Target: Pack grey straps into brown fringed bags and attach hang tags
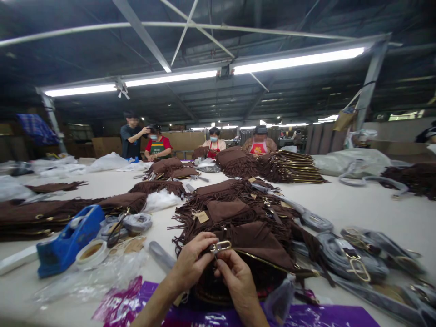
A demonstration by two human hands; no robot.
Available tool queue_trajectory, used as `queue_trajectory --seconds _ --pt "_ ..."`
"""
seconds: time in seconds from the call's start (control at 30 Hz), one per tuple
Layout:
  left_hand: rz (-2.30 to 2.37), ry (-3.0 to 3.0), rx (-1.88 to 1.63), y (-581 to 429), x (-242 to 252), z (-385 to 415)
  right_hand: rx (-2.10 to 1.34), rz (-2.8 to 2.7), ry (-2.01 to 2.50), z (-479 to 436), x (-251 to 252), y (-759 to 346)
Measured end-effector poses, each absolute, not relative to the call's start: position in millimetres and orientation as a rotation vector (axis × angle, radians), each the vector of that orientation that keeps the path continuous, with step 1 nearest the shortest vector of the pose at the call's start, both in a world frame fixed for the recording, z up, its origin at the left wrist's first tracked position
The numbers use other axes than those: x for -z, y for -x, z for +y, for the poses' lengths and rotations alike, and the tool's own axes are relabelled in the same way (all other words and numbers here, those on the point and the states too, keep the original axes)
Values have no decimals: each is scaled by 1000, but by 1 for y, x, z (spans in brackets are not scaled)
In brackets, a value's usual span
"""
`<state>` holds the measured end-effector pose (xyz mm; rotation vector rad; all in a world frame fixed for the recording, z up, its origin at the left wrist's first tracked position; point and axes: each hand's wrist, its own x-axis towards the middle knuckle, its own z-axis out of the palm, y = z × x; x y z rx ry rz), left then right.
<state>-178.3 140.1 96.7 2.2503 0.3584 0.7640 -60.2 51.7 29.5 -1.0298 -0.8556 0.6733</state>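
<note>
My left hand (192, 263) and my right hand (236, 279) meet low in the middle of the view. Both pinch a small gold metal clasp (220, 246) at the edge of a brown fringed suede bag (262, 240). The fingers of each hand are curled together around the clasp. The bag lies on top of a heap of like brown fringed bags (235, 204), several with paper tags (202, 217). Under my wrists lies purple plastic film (119, 304).
A blue tape dispenser (68, 238) and a tape roll (91, 252) lie at the left on the white table (374, 204). Wrapped straps with gold clasps (354, 263) lie at the right. Stacked brown bags (289, 165) sit farther back, with several people (157, 146) beyond the table's far end.
</note>
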Motion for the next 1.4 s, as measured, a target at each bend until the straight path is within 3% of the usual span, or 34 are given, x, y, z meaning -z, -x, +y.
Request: queue_trajectory --seconds 0.6,0.87,1.4 --pt "349 -2750 -787 183 -90 128 -603 -825 875 48 -28 62" --pt "412 -2357 -1090 172 -85 114 -572 -847 894 45 -31 62" --pt "618 -2343 -876 161 -102 106 -552 -864 924 45 -29 60"
